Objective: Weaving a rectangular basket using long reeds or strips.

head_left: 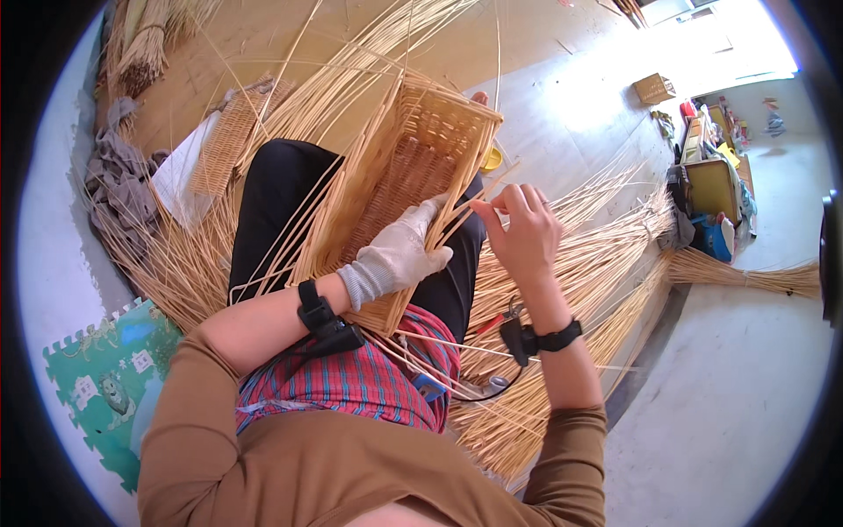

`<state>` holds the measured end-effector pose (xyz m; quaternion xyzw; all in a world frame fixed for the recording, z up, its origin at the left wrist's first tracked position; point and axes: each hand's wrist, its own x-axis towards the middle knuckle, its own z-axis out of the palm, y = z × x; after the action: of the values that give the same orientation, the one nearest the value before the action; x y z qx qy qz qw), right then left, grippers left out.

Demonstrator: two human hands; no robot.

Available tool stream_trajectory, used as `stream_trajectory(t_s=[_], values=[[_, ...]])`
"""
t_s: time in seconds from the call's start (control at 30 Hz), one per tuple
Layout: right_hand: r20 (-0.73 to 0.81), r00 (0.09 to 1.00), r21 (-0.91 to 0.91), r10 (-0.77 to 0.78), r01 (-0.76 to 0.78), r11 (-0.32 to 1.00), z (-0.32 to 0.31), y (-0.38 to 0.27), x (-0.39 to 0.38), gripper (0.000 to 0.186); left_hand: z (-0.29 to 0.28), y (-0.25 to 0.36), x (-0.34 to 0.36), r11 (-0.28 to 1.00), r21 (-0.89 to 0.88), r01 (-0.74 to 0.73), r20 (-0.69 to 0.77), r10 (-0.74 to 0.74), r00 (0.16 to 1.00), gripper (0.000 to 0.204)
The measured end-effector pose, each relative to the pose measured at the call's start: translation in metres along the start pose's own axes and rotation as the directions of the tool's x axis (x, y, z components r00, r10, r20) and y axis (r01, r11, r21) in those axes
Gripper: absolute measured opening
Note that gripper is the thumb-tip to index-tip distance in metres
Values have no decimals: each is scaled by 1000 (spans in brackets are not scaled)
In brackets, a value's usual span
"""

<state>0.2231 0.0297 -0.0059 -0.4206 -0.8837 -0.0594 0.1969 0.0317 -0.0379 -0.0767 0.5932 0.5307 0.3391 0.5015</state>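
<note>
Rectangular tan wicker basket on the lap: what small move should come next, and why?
Probably bend the thin tan strands toward the basket: they stick out beside its right wall, the bare right hand is near them, and the white-gloved left hand grips that wall.

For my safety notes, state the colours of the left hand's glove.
The glove is off-white with a grey cuff, best seen in the head view.
</note>
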Motion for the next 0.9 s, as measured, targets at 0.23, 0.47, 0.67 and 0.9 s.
stream_trajectory(t_s=[0.23, 0.47, 0.67, 0.9], values=[[-197, 926, 300, 321, -255, 919, 1, -22, -18, 15, -36, 48, 17, 971, 202, -132, -35, 142, 989, 54], [173, 561, 852, 810, -497, 162, 35, -88, -50, 27, -5, 28, 22, 976, -115, -183, -65, 176, 982, 25], [386, 721, 658, 575, -653, 376, 10, -96, -90, 25, -14, 21, 37, 986, 2, -169, -93, 168, 981, 22], [-204, 978, 100, -42, 64, 993, -70, -57, 0, 28, 0, 36, 7, 744, 594, -304, 35, 354, 934, 25]])
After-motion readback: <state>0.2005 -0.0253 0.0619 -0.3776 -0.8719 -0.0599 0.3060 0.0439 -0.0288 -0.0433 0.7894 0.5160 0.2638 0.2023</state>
